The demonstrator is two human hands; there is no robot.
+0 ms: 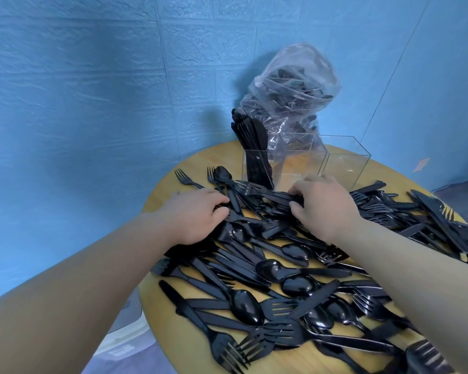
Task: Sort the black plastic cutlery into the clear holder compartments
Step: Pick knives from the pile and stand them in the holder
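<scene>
Crowding both hands (197, 214), loose cutlery (281, 279) fronts the holder (343, 160).

A round light-wooden table (200, 164) stands against a blue wall of textured brick-pattern panels (92, 76), with a white plastic container (125, 338) on the bluish-grey floor (135, 365) beside it.

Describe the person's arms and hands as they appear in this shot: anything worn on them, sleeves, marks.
Both forearms are bare right up to the frame edge, with no sleeves in view. The left hand and right hand wear no gloves; no watch, bracelet or ring shows. The fingers are partly hidden among the cutlery, so rings cannot be fully ruled out.
</scene>
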